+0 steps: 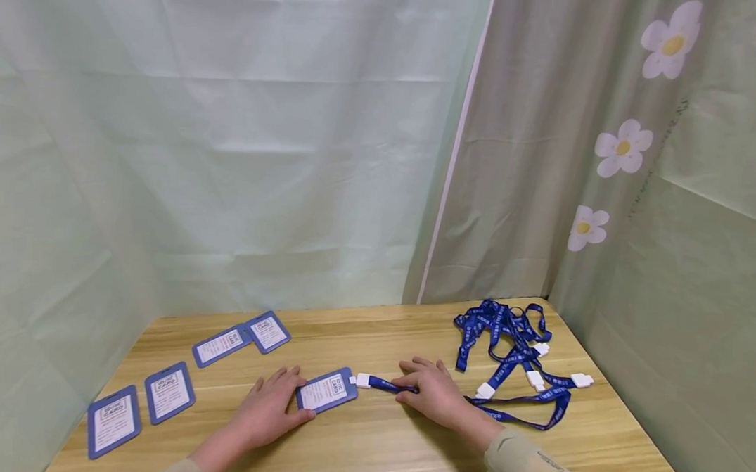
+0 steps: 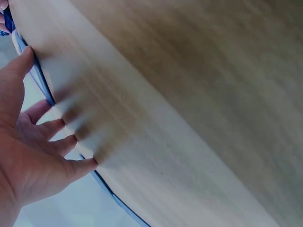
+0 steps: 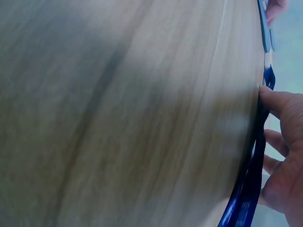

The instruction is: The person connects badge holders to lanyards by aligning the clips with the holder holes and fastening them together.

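Observation:
A blue card holder (image 1: 327, 391) with a white ID card lies on the table, joined at its right end to the white clip (image 1: 362, 380) of a blue lanyard (image 1: 384, 385). My left hand (image 1: 270, 409) rests spread at the holder's left end, thumb and index finger touching its edge. In the left wrist view the other fingertips of that hand (image 2: 42, 156) stand on the wood. My right hand (image 1: 434, 393) lies over the lanyard strap, fingers extended and apart. In the right wrist view its thumb touches the strap (image 3: 246, 189), which runs on past the palm.
Two more card holders, one upper (image 1: 169, 392) and one lower (image 1: 114, 421), lie at the left; another pair (image 1: 222, 345), (image 1: 269, 332) overlaps behind them. Several tangled blue lanyards (image 1: 507, 333) with white clips lie at the right rear. Curtains (image 1: 293, 155) rise behind the wooden table (image 1: 369, 447).

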Demonstrator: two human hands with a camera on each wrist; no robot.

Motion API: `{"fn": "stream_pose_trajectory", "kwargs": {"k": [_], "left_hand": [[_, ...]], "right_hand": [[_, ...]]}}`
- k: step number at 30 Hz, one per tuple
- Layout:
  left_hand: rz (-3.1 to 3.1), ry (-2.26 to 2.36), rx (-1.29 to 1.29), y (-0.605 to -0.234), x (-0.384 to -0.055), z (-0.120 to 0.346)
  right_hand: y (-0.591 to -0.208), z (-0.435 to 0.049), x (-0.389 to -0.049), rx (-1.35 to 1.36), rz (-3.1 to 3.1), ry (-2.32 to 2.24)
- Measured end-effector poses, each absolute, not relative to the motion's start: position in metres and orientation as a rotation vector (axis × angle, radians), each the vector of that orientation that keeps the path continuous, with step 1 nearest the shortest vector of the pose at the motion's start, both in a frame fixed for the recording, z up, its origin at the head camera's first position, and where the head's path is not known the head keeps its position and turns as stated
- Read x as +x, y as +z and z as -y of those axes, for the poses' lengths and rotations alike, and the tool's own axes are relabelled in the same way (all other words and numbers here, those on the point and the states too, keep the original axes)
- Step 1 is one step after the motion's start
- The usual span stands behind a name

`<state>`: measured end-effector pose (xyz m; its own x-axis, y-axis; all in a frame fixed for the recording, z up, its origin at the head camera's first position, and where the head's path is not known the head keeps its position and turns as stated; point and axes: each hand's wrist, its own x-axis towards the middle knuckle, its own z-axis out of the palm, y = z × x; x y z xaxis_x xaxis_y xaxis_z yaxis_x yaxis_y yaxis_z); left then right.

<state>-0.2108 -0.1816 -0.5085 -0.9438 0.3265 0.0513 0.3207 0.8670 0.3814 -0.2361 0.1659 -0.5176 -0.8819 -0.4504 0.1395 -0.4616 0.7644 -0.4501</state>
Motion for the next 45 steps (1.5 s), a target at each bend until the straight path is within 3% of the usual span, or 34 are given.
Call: {"fn": "stream_pose_trajectory", "kwargs": {"k": [14, 26, 34, 45], "left_hand": [[-3.133, 0.588, 0.444, -0.514, -0.21, 0.183], [-2.981, 0.508, 0.958, -0.511, -0.192, 0.225], [-2.897, 0.386, 0.981, -0.512, -0.181, 0.238], [-2.93, 0.328, 1.034, -0.514, -0.179, 0.235]], "right_hand": [[-0.514, -0.175, -0.23, 0.778, 2.984, 0.653], [-0.507, -0.213, -0.191, 0.895, 2.997, 0.435], [-0.503, -0.24, -0.16, 0.964, 2.967, 0.188], [-0.507, -0.252, -0.142, 1.044, 3.04, 0.233]]}}
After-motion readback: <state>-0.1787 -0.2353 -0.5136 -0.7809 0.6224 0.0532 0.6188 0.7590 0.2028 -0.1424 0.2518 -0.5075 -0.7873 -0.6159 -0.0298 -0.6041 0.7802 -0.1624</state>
